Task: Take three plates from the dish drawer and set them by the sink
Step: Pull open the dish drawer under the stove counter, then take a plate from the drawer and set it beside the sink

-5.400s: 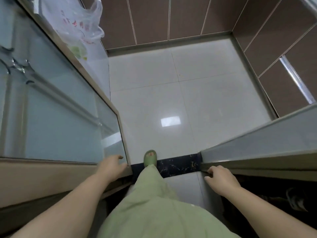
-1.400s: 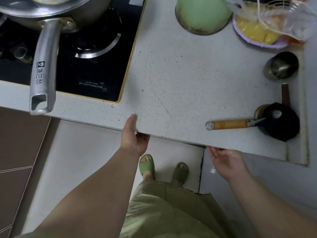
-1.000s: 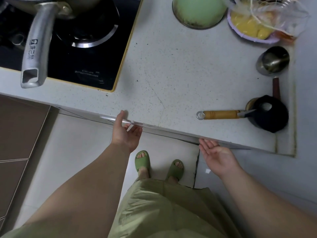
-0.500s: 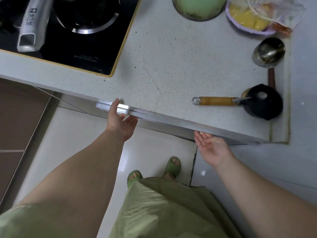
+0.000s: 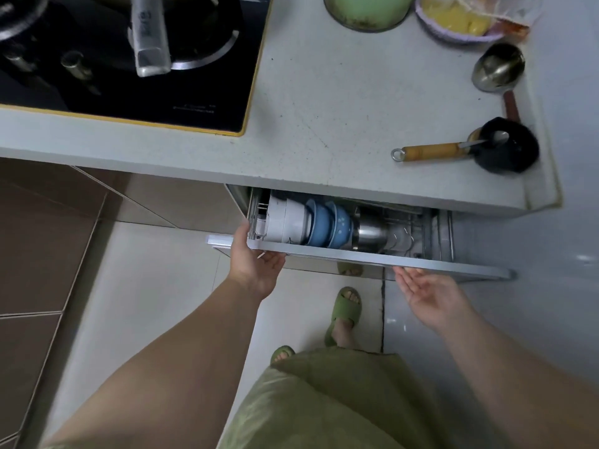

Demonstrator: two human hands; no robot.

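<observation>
The dish drawer (image 5: 372,256) under the counter stands partly pulled out. Its wire rack holds white bowls (image 5: 287,218), blue bowls (image 5: 327,226) and a steel vessel (image 5: 371,234), all on edge; the back of the drawer is hidden by the counter. My left hand (image 5: 251,260) grips the left end of the drawer's front panel, thumb on top and fingers beneath. Just below the panel's right part floats my right hand (image 5: 428,291), palm up, fingers apart, holding nothing. No flat plate can be made out from here.
On the white counter (image 5: 340,102) sit a black gas hob (image 5: 129,66) with a pan handle (image 5: 149,37), a green pot (image 5: 369,9), a purple bowl of yellow food (image 5: 460,21), a steel ladle (image 5: 497,68) and a wooden-handled tool (image 5: 431,152) in a black holder. Tiled floor lies below.
The drawer has slid further out towards me, drawn by my left hand, so the dishes inside show now. My right hand stays open under the panel.
</observation>
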